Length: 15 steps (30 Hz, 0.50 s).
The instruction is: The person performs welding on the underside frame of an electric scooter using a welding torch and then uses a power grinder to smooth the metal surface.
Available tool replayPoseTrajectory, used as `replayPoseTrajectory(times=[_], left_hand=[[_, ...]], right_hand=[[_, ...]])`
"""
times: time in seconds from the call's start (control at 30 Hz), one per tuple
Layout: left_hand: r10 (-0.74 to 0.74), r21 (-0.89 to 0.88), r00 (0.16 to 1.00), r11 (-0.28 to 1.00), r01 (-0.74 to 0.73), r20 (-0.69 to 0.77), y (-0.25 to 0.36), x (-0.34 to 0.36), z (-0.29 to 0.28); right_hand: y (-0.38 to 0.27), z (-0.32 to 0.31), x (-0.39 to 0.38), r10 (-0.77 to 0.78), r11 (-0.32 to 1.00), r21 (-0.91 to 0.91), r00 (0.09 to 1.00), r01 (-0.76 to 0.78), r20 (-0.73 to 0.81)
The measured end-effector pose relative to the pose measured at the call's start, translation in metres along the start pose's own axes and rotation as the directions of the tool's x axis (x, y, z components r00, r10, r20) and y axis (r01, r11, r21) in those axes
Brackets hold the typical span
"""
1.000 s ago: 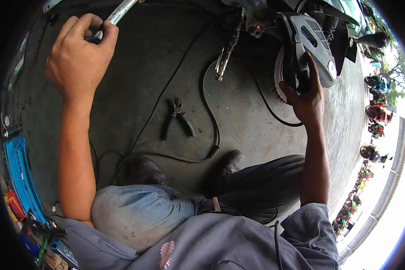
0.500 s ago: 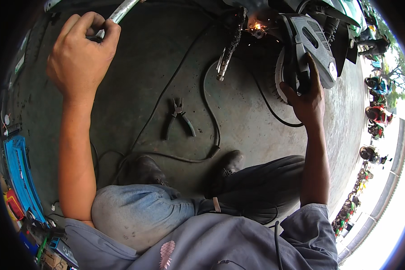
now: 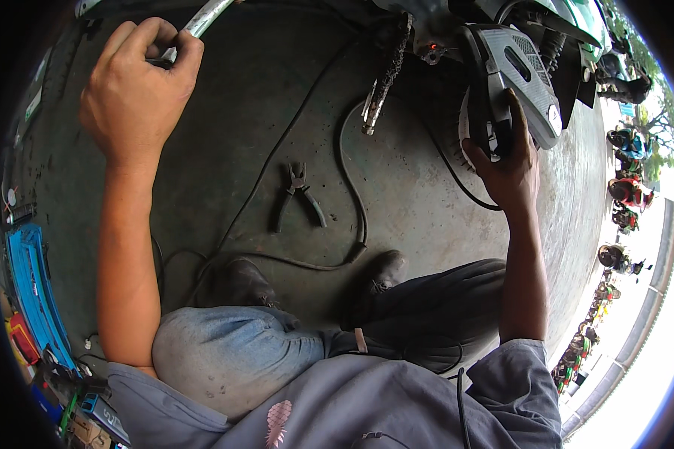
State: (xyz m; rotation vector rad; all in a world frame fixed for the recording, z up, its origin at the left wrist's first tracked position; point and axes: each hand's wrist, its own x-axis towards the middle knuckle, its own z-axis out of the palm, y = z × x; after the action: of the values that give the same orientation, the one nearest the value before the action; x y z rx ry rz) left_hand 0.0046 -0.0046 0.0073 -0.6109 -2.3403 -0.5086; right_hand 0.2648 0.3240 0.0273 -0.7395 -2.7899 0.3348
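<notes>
My left hand (image 3: 141,90) is closed around a silver metal tube (image 3: 202,22) at the upper left. My right hand (image 3: 511,161) grips a grey-and-black vented housing (image 3: 502,60) at the upper right, against the underside of a vehicle (image 3: 577,22). Between my hands hangs a crusted metal bar (image 3: 378,93). A small red glow (image 3: 432,49) shows beside it on a dark metal part. Pliers with dark handles (image 3: 298,194) lie open on the concrete floor (image 3: 434,232), below the bar.
Black cables (image 3: 341,150) snake across the floor near my boots (image 3: 251,280). Blue plastic pieces (image 3: 34,292), a red item (image 3: 22,340) and assorted tools line the left edge. Several parked motorbikes (image 3: 629,194) stand along the right, and a dark shape (image 3: 625,82), possibly a person, is behind the vehicle.
Sparks flared at the metal part half a second ago; now only a small red glow shows there. Both hands have shifted only very slightly.
</notes>
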Motion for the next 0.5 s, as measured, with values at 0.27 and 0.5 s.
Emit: replayPoseTrajectory(times=[0.27,0.5], left_hand=[[0.404,-0.053,0.914,0.913,-0.405,-0.026,0.050,-0.016,-0.026],[0.166,-0.263,0.262,0.878,0.401,0.951,0.128,-0.077,0.077]], right_hand=[[0.000,-0.002,0.001,-0.067,0.998,-0.022,0.998,0.066,-0.017],[0.003,-0.011,-0.002,0.341,0.718,0.548,0.903,-0.429,0.261]])
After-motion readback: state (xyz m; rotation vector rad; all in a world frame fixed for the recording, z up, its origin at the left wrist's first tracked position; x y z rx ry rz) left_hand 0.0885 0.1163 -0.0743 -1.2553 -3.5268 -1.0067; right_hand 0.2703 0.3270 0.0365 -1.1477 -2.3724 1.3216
